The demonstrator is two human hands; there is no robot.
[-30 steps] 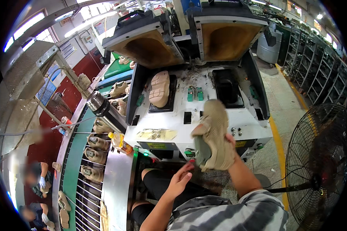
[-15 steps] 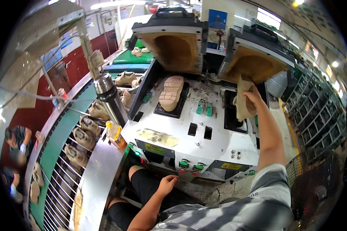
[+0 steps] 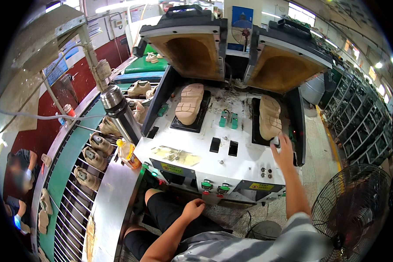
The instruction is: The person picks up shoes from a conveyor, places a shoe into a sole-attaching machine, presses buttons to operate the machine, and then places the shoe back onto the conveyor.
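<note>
Both tan shoes lay sole up in the press: the right shoe (image 3: pixel 270 118) just beyond my right fingers (image 3: pixel 284 143), on its black pad (image 3: pixel 256 115), and the left shoe (image 3: pixel 191 102) well over to their left, on a matching pad (image 3: pixel 204 107). So I judged the setting-down nearly done. My right fingers were at the near end of the right shoe, thumb and forefinger apart around it; whether they were gripping or only resting there, I could not tell. My left fingers (image 3: pixel 199 202) were loosely curled, well apart from both shoes, nearer my body than the green buttons (image 3: pixel 223 188) on the front; I saw nothing in them, though their inside was hidden.

What seemed left was the covering: beyond my right fingers the right lid (image 3: pixel 288 67) stood raised, and so did the left lid (image 3: pixel 185 52), farther off to their left.

Half a second earlier I had the right shoe lifted and tipped on edge over its pad, gripped in my right fingers. Since then it had come down flat, and those fingers had drawn nearer to me. The left shoe had stayed on its pad, and my left fingers were much as they had been.
</note>
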